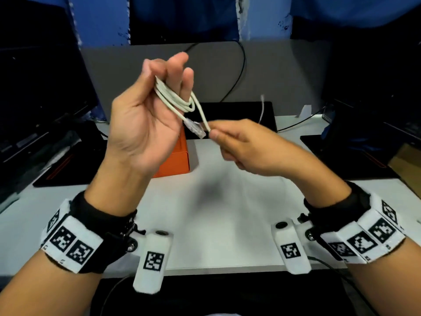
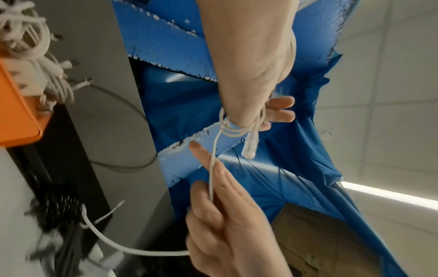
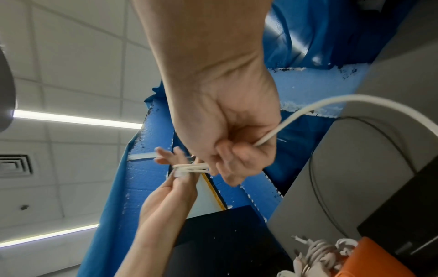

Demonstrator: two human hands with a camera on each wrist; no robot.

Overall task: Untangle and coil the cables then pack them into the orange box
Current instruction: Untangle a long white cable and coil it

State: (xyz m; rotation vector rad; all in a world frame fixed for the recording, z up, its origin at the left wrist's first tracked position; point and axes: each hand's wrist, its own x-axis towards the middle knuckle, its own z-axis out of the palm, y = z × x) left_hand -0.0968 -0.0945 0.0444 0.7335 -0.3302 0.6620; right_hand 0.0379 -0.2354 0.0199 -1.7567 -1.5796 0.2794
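My left hand [image 1: 173, 74] is raised with its palm toward me, and a thin white cable [image 1: 175, 99] is wound in a few loops round its curled fingers. The cable's clear plug [image 1: 196, 130] hangs below the loops. My right hand [image 1: 214, 134] pinches the same cable just right of the plug, and the loose tail [image 1: 262, 106] sticks up behind it. The orange box [image 1: 180, 158] stands on the table, mostly hidden behind my left palm. In the left wrist view the orange box [image 2: 16, 105] holds other coiled white cables [image 2: 26, 43].
The white table [image 1: 216, 213] lies under both hands. A black mat [image 1: 239, 112] sits behind the box, and dark monitors [image 1: 38, 87] stand at left and right. A black wire [image 1: 241, 71] runs over the grey panel [image 1: 284, 71] at the back.
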